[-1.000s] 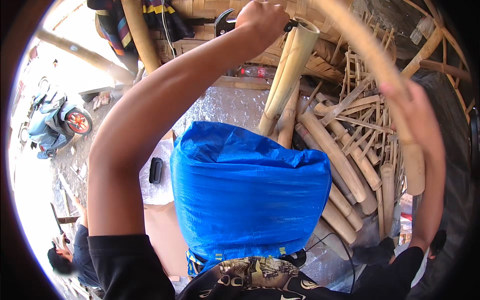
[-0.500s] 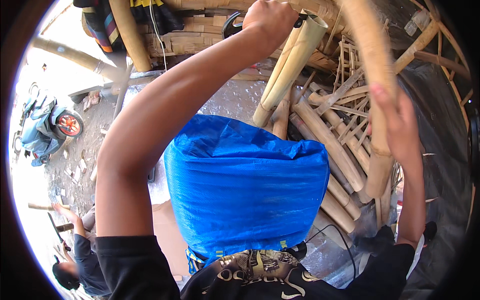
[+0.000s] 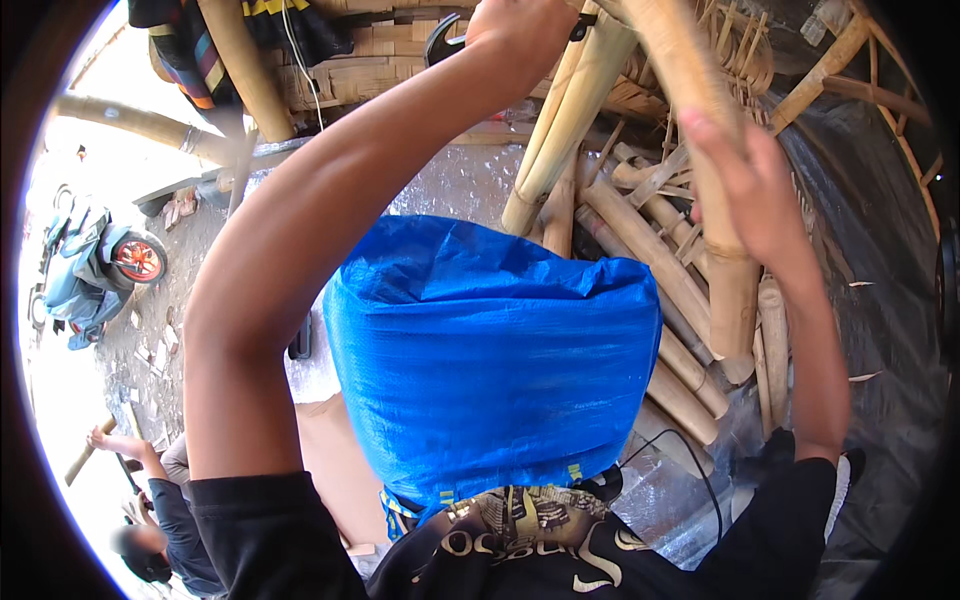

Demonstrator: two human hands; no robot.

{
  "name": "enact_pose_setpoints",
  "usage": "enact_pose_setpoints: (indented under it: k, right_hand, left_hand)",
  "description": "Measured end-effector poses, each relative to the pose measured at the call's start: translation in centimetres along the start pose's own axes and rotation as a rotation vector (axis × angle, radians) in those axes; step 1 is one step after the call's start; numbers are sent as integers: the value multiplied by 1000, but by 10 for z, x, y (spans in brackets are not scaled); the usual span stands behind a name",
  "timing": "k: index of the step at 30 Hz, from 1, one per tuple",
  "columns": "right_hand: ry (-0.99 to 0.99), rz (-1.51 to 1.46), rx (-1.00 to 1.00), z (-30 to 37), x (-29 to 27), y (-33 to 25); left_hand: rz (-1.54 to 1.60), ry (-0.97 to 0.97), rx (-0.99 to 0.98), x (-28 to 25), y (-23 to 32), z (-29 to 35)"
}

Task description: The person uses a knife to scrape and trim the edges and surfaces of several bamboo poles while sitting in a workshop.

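My left hand (image 3: pixel 522 38), raised at the top of the view, is closed round a black tool (image 3: pixel 440 42) with a curved, hooked end. Its other end meets the top of an upright bamboo pole (image 3: pixel 570 115), which has a long line down its side. Whether a blade sits in the bamboo is hidden. My right hand (image 3: pixel 752 190) grips a thick bamboo club (image 3: pixel 732 310) around its middle. The club's upper part leans over the pole's top, slightly blurred; I cannot tell whether they touch. Blue tarp-like cloth (image 3: pixel 490 360) covers my lap.
Bamboo lengths (image 3: pixel 650 255) and thin strips lie in a pile right of the pole. A woven bamboo wall (image 3: pixel 380 70) stands behind. Black sheeting (image 3: pixel 860 210) hangs at the right. Far left are a parked motorbike (image 3: pixel 95 260) and another person (image 3: pixel 165 500) holding a bamboo piece.
The bamboo club in my right hand has swung left toward the pole's top. My left hand keeps its hold on the black tool. The other person's bamboo piece has tilted.
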State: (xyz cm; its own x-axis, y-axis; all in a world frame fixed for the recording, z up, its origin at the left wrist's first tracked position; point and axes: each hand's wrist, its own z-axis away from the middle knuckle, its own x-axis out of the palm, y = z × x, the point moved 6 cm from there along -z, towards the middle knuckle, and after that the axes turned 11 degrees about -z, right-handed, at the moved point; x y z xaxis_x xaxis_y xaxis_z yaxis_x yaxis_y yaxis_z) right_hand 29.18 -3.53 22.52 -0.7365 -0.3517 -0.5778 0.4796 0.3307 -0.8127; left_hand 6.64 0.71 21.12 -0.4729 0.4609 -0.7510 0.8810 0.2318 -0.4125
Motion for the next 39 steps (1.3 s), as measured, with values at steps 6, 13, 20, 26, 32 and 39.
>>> enact_pose_setpoints:
  k: [6, 13, 20, 26, 32, 39]
  right_hand:
    - [77, -154, -105, -1, -1, -10]
    - [75, -75, -138, 1, -2, -19]
    - [62, 1, -108, -10, -4, -16]
    - [18, 69, -22, -14, -5, -9]
    - [-49, 134, -55, -31, -4, 8]
    - [-154, 114, 1, -37, 28, 24]
  left_hand:
    - [-9, -4, -34, 11, -10, 2]
    - [-27, -18, -30, 13, -5, 6]
    - [20, 25, -35, 24, 6, 9]
    - [0, -14, -9, 23, 12, 12]
    - [-19, 5, 12, 27, 19, 19]
    - [62, -20, -49, 42, 3, 30]
